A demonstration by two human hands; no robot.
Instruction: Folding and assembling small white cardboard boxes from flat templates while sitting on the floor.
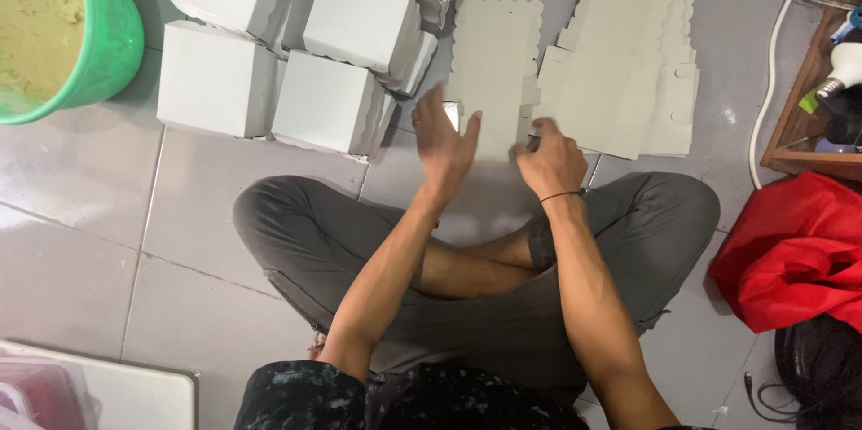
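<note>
Crossed legs in grey trousers (pixel 467 304) fill the view nearest me, my forearms reaching out over them to the floor ahead. My left hand (pixel 444 138) has its fingers (pixel 429 102) spread loose and fairly straight, palm turned inward, closed on nothing; it rests against the near edge of a flat grey card blank (pixel 492 71) with a scalloped top border, and a small pale flap shows just beside my thumb. My right hand (pixel 549 159) is curled, knuckles up, fingertips tucked down onto the same blank where it meets the stack beside it; whether those fingers actually pinch the card I cannot tell, since the back of the hand hides them. A thin dark band circles that wrist.

Just right of the blank lies a fanned stack of flat blanks (pixel 628 62), still unfolded, and it looks thick, so I judge plenty remains. To the left, well apart from my hands, sit the folded white boxes (pixel 296 44), several clustered together and touching, some leaning on one another: that much looks finished. The blank under my hands lies flat, with no side raised yet.

Further out, a green bucket (pixel 108 44) of yellowish stuff stands at far left, and a red cloth (pixel 799 250) lies bunched by my right knee.
</note>
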